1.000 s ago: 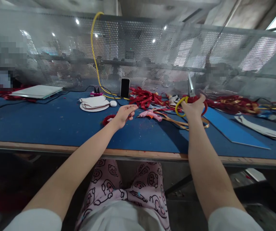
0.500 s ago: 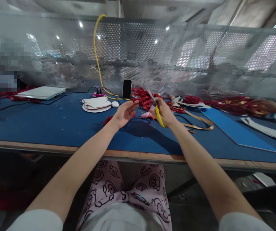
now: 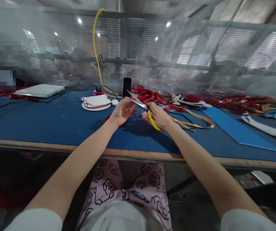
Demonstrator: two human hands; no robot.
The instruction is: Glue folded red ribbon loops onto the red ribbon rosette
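Observation:
My right hand [image 3: 160,116] grips a pair of scissors [image 3: 152,121] by their yellow handles. Their metal blades stand apart and point left, with the tips at the fingers of my left hand [image 3: 123,112]. Those left fingers are curled together above the table; whatever they pinch is hidden or too small to make out. Below and behind the hands lie red scraps [image 3: 107,118] on the blue tabletop [image 3: 80,125]. A pink tool, perhaps a glue gun [image 3: 143,114], is partly covered by my right hand. A heap of red ribbon [image 3: 150,95] lies just beyond.
A phone [image 3: 127,86] stands upright behind my left hand. White cut pieces [image 3: 96,102] are stacked at left. To the right lie gold ribbon [image 3: 202,121], a blue board [image 3: 239,131] and white strips [image 3: 265,128]. Another person's hand [image 3: 269,100] reaches in at far right.
The scissors have swung down and left, and their blades have opened, bringing the tips to my left fingers. My left hand has barely moved.

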